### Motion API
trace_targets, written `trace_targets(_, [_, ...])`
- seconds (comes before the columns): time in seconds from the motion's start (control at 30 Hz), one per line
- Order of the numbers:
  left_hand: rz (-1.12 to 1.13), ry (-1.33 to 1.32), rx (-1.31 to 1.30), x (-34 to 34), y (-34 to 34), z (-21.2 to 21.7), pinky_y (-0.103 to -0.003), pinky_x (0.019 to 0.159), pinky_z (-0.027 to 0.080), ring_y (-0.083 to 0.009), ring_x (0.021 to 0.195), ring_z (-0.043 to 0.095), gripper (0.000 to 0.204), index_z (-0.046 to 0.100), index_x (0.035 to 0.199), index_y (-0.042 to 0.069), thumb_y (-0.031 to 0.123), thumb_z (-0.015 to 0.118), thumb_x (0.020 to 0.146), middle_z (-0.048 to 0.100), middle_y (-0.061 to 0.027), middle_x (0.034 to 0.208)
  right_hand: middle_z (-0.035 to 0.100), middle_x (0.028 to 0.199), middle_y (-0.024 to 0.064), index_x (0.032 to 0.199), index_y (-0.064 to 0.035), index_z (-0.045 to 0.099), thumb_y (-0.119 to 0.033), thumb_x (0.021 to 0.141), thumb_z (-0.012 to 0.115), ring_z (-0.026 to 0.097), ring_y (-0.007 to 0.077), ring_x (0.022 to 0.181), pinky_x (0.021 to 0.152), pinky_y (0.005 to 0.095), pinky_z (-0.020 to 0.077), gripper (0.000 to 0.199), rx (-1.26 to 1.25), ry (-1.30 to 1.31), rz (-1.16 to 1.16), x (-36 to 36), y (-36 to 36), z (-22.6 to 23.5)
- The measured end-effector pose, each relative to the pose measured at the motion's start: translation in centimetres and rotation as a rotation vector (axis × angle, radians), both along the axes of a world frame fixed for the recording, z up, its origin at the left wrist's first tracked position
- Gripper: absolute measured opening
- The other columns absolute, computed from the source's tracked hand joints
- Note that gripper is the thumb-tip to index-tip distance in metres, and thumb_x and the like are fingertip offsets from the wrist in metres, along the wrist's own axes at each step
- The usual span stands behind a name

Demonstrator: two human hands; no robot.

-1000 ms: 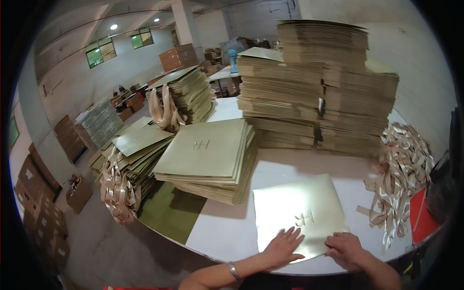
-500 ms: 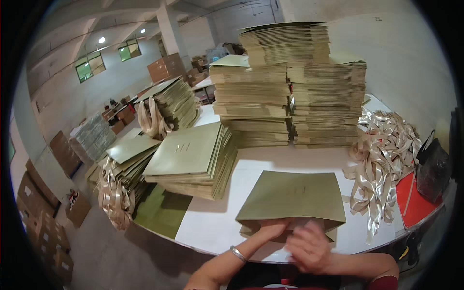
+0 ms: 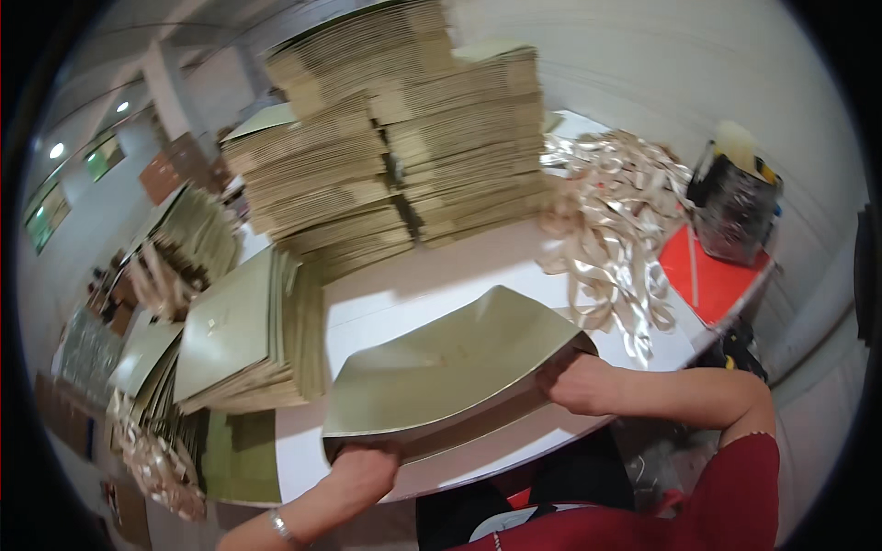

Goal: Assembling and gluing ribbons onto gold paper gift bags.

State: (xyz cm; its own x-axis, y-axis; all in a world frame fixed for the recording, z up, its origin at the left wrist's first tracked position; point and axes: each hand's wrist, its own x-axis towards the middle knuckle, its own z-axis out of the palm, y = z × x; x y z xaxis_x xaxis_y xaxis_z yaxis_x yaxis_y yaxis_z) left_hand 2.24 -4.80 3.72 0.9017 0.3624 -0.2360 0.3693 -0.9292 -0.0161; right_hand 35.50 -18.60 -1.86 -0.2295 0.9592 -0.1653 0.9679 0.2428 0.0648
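Fingers (image 3: 560, 378) just inside opposite ends of the open green bag (image 3: 450, 354)

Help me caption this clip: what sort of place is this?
Probably a workshop or packing room. Tall stacks of flat gold-green bags stand on a white table, a loose heap of shiny ribbons lies beside them, and an opened bag is at the front.
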Motion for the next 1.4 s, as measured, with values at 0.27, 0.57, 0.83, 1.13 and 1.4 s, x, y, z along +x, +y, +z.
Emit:
trace_targets(0.27, [-0.194,-0.674,-0.166,-0.8,-1.8,10.2,-0.023,0.046,0.041,-0.0092,0.046,0.046,0.020,0.054,0.083,0.004,0.004,0.072,0.074,0.052,0.0010,0.060,0.056,0.071,0.0115,0.083,-0.0041,0.049,-0.012,0.066,0.071,0.058,0.0271,0.070,0.061,0.0363,0.0449,0.029,-0.092,0.848,-0.010,1.6,-2.3,16.0])
trace_targets(0.57, [-0.460,-0.831,0.352,5.3,6.2,-1.9,-0.033,0.057,0.035,-0.0190,0.061,0.044,0.035,0.065,0.089,0.014,0.001,0.061,0.057,0.042,-0.0007,0.065,0.064,0.080,0.0061,0.089,-0.0053,0.064,-0.008,0.075,0.067,0.062,0.0176,0.075,0.069,0.0284,0.0484,0.014,0.874,1.397,-0.460,11.8,3.1,8.0])
trace_targets(0.83, [-0.321,-0.782,0.329,3.0,5.3,-9.5,-0.033,0.055,0.035,-0.0183,0.059,0.044,0.033,0.066,0.092,0.014,0.006,0.061,0.061,0.042,-0.0016,0.065,0.067,0.084,0.0108,0.087,-0.0032,0.069,-0.026,0.081,0.059,0.065,0.0195,0.072,0.069,0.0330,0.0508,0.026,0.473,0.196,-0.806,18.1,3.3,-0.5])
trace_targets(1.13, [-0.088,-0.887,-0.455,12.8,-2.4,-6.2,-0.036,0.083,0.046,-0.0286,0.092,0.060,0.027,0.063,0.100,0.003,0.016,0.070,0.077,0.063,-0.0126,0.099,0.065,0.098,0.0161,0.095,0.0020,0.065,-0.026,0.089,0.056,0.066,0.0228,0.078,0.064,0.0308,0.0512,0.030,0.098,1.984,-0.832,9.9,-1.2,0.2])
trace_targets(1.4, [0.423,-0.657,-1.530,16.2,-4.0,-11.7,-0.034,0.073,0.051,-0.0204,0.078,0.064,0.016,0.059,0.096,-0.002,0.010,0.061,0.085,0.066,-0.0121,0.086,0.060,0.106,0.0148,0.102,0.0019,0.058,-0.018,0.092,0.051,0.064,0.0225,0.090,0.084,0.0358,0.0498,0.023,0.344,1.955,-0.519,1.9,1.1,-0.4])
